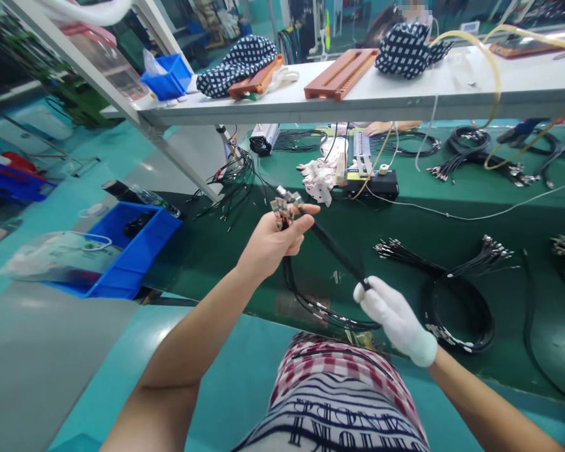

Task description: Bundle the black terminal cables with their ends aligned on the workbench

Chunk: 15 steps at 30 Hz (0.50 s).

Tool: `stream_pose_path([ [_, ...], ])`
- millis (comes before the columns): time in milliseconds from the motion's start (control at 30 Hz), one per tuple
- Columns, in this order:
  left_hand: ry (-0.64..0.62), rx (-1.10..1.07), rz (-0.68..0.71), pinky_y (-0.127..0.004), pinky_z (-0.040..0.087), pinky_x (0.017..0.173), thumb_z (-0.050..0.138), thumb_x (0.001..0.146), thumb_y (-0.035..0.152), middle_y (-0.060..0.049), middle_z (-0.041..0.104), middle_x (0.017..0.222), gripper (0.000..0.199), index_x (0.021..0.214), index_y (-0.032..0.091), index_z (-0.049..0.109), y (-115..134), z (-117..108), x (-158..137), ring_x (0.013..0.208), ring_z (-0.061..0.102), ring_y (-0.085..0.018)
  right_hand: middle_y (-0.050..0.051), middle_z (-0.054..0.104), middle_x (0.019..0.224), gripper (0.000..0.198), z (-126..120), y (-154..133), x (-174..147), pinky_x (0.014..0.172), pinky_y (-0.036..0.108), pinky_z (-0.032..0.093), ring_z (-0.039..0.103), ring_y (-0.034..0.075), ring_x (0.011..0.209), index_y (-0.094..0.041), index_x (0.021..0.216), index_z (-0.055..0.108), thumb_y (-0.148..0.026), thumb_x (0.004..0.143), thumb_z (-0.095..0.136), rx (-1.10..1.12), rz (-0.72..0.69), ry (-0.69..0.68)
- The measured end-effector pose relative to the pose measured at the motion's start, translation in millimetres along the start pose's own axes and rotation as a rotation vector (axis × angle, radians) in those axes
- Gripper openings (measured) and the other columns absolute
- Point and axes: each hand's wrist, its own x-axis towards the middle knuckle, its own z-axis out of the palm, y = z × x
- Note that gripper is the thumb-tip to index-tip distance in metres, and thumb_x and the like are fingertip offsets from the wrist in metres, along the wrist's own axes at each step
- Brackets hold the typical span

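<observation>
A bundle of black cables [335, 246] runs between my two hands above the green bench. My bare left hand [275, 242] is closed around the bundle near its metal-tipped ends [282, 210], which stick up past the thumb and fingers. Lower to the right, my right hand [390, 314], in a white glove, grips the same bundle with its fingers wrapped round. Part of the bundle hangs in a loop below my left hand and passes towards the glove. How many cables are in each hand cannot be made out.
Coiled black cables [487, 314] lie on the bench at right, more coils [471, 141] farther back. A black box [379, 183] and a crumpled glove [321, 176] sit ahead. A blue bin [157, 242] stands left. The white shelf [273, 113] crosses above; a co-worker's hand [379, 128] shows beneath it.
</observation>
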Motion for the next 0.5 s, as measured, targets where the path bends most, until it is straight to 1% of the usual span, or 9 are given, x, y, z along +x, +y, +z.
stream_pose_path([
  [67,0.052,-0.008,0.036,-0.018,0.014,0.042,0.074,0.078,0.039,0.010,0.023,0.050,0.039,0.103,0.012,0.062,3.6,-4.0,1.8,0.041,0.020,-0.002,-0.003,0.033,0.066,0.033,-7.8,8.2,5.5,0.051,0.027,0.026,0.029,0.012,0.056,-0.017,0.093,0.051,-0.048,0.100,0.042,0.007,0.022,0.151],
  [133,0.065,-0.006,0.038,-0.018,0.012,0.041,0.074,0.078,0.040,0.010,0.023,0.050,0.037,0.097,0.010,0.062,7.5,0.1,3.8,0.040,0.019,-0.002,-0.003,0.034,0.064,0.036,-10.6,17.0,15.6,0.051,0.027,0.027,0.031,0.013,0.056,-0.017,0.089,0.051,-0.050,0.100,0.041,-0.101,0.089,0.199],
  [233,-0.085,-0.011,-0.025,-0.018,0.013,0.041,0.070,0.081,0.040,0.009,0.024,0.049,0.033,0.091,0.009,0.062,10.7,25.7,8.1,0.040,0.021,-0.002,-0.001,0.048,0.070,0.034,4.1,21.9,34.3,0.058,0.027,0.034,0.044,0.014,0.063,-0.017,0.095,0.056,-0.049,0.097,0.045,-0.303,0.150,0.096],
  [267,-0.157,-0.012,-0.055,-0.018,0.014,0.040,0.068,0.084,0.038,0.009,0.025,0.049,0.030,0.090,0.009,0.062,10.3,38.0,10.6,0.040,0.022,-0.002,0.000,0.052,0.073,0.034,14.1,20.7,40.8,0.061,0.027,0.036,0.047,0.015,0.066,-0.017,0.102,0.057,-0.050,0.093,0.052,-0.329,0.159,0.046],
  [333,-0.285,-0.003,-0.122,-0.018,0.014,0.040,0.062,0.089,0.033,0.009,0.024,0.048,0.024,0.087,0.009,0.061,7.0,62.7,17.7,0.040,0.020,-0.002,0.000,0.057,0.076,0.048,38.1,16.6,53.5,0.062,0.027,0.039,0.051,0.017,0.068,-0.017,0.112,0.057,-0.052,0.080,0.068,-0.326,0.163,-0.035],
  [367,-0.335,0.012,-0.151,-0.018,0.014,0.040,0.058,0.091,0.031,0.010,0.023,0.048,0.022,0.087,0.009,0.060,4.4,73.1,21.8,0.039,0.020,-0.002,0.000,0.058,0.075,0.052,50.2,15.0,59.4,0.061,0.028,0.040,0.051,0.018,0.068,-0.017,0.111,0.058,-0.052,0.075,0.072,-0.304,0.153,-0.064],
  [400,-0.371,0.040,-0.168,-0.018,0.015,0.040,0.055,0.093,0.031,0.010,0.023,0.048,0.023,0.087,0.009,0.060,1.4,81.0,25.7,0.039,0.020,-0.002,0.001,0.060,0.077,0.047,60.8,14.6,64.8,0.062,0.028,0.041,0.052,0.018,0.069,-0.016,0.106,0.061,-0.051,0.076,0.071,-0.270,0.119,-0.066],
  [433,-0.391,0.084,-0.164,-0.018,0.019,0.041,0.052,0.094,0.031,0.009,0.026,0.049,0.023,0.088,0.010,0.060,-1.7,85.9,28.6,0.040,0.023,-0.002,0.002,0.061,0.081,0.038,69.0,15.7,69.4,0.065,0.028,0.042,0.053,0.018,0.072,-0.016,0.101,0.063,-0.049,0.081,0.065,-0.217,0.078,-0.046],
  [500,-0.365,0.247,-0.048,-0.019,0.036,0.049,0.054,0.093,0.031,0.005,0.042,0.058,0.022,0.099,0.011,0.058,-8.6,85.1,29.0,0.049,0.042,-0.006,0.003,0.061,0.079,0.028,75.1,22.5,75.6,0.067,0.028,0.042,0.053,0.018,0.073,-0.015,0.087,0.064,-0.040,0.089,0.051,-0.127,0.063,0.018],
])
